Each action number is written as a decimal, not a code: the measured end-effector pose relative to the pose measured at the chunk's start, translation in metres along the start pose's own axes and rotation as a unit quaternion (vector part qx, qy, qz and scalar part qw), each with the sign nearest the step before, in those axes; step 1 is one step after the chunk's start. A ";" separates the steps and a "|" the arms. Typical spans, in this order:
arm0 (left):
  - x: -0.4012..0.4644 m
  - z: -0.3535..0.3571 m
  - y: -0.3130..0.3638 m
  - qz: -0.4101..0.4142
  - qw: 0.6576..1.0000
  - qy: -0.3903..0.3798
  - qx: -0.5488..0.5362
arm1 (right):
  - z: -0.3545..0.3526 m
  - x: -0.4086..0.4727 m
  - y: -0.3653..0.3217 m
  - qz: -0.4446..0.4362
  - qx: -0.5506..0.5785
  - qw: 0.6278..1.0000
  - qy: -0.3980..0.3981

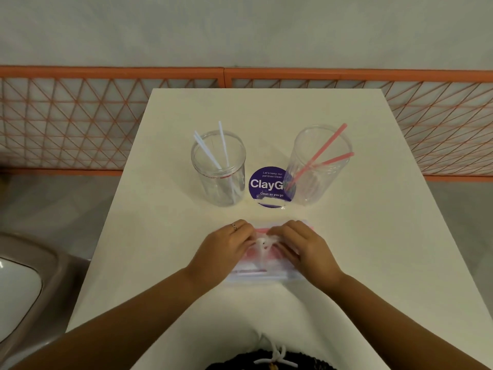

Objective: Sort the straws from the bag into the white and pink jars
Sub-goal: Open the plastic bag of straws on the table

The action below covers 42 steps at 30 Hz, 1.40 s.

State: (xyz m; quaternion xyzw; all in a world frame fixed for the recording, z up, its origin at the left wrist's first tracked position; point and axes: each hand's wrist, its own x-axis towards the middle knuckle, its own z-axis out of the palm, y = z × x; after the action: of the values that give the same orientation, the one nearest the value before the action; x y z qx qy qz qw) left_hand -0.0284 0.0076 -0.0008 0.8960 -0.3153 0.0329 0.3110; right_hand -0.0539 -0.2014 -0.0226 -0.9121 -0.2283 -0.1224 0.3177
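Left jar: clear plastic, upright on desk, holds three white straws. Left hand: fingers curled, pinching bag at middle; ring on one finger. Bag: clear, flat on desk near front edge, pink and white straws inside, count unreadable. Purple round sticker between jars: "ClayG…", "Let's keep our pantries clean", "Clean as you go". Right hand: fingers curled on bag. Right jar: clear, upright, two pink straws.
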 end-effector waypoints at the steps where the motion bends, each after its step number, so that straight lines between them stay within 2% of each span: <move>1: -0.006 0.001 0.003 -0.009 1.000 0.002 -0.013 | 0.001 -0.004 -0.004 -0.002 -0.006 1.000 -0.002; 7: -0.038 0.019 0.015 -0.056 0.997 0.012 -0.051 | 0.008 -0.028 -0.017 -0.008 -0.018 0.999 -0.043; 12: -0.048 0.035 0.019 -0.067 0.997 0.011 0.024 | 0.008 -0.031 -0.021 -0.022 -0.033 0.996 -0.080; 16: -0.045 0.039 0.021 -0.075 0.996 0.025 0.045 | 0.014 -0.030 -0.017 -0.067 -0.113 0.985 -0.110; 19: -0.046 0.037 0.021 -0.105 0.994 -0.004 0.029 | 0.014 -0.033 -0.016 -0.061 -0.107 0.984 -0.128; 22: -0.049 0.039 0.024 -0.132 0.990 -0.039 0.005 | 0.015 -0.036 -0.016 -0.044 -0.090 0.985 -0.137; 26: -0.044 0.042 0.031 -0.138 0.987 -0.070 0.052 | 0.019 -0.037 -0.016 -0.047 -0.116 0.982 -0.144; 30: -0.050 0.035 0.027 -0.111 0.990 -0.045 0.072 | 0.009 -0.040 -0.003 -0.049 -0.128 0.983 -0.122; 38: -0.079 0.020 0.004 -0.176 0.983 0.030 0.037 | -0.025 -0.065 0.027 0.040 -0.166 0.983 -0.074; 42: -0.088 0.016 -0.004 -0.214 0.976 0.020 0.045 | -0.030 -0.079 0.039 0.128 -0.173 0.974 -0.068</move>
State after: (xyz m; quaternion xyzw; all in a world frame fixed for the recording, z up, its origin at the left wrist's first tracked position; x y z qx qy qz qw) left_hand -0.0989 0.0487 -0.0382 0.9550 -0.1081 -0.0022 0.2761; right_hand -0.1052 -0.2749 -0.0490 -0.9811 -0.1060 -0.0560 0.1517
